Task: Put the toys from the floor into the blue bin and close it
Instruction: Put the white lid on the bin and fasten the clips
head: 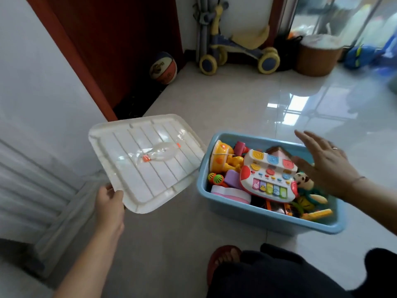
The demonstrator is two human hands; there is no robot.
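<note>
The blue bin [253,214] stands on the tiled floor, uncovered and full of toys. On top lies a white toy keyboard [269,177] with coloured keys, beside a yellow drum toy [221,155] and a small doll [305,181]. My left hand [110,201] grips the near corner of the translucent white lid [146,160], held tilted above the floor to the left of the bin. My right hand [324,166] hovers over the bin's right side, fingers spread, holding nothing.
A white radiator [32,190] lines the wall at left. A basketball [163,67] rests by the red door. A yellow and blue ride-on toy [238,50] and a brown basket [318,57] stand at the back. My knee and sandalled foot [223,261] are near the bin's front.
</note>
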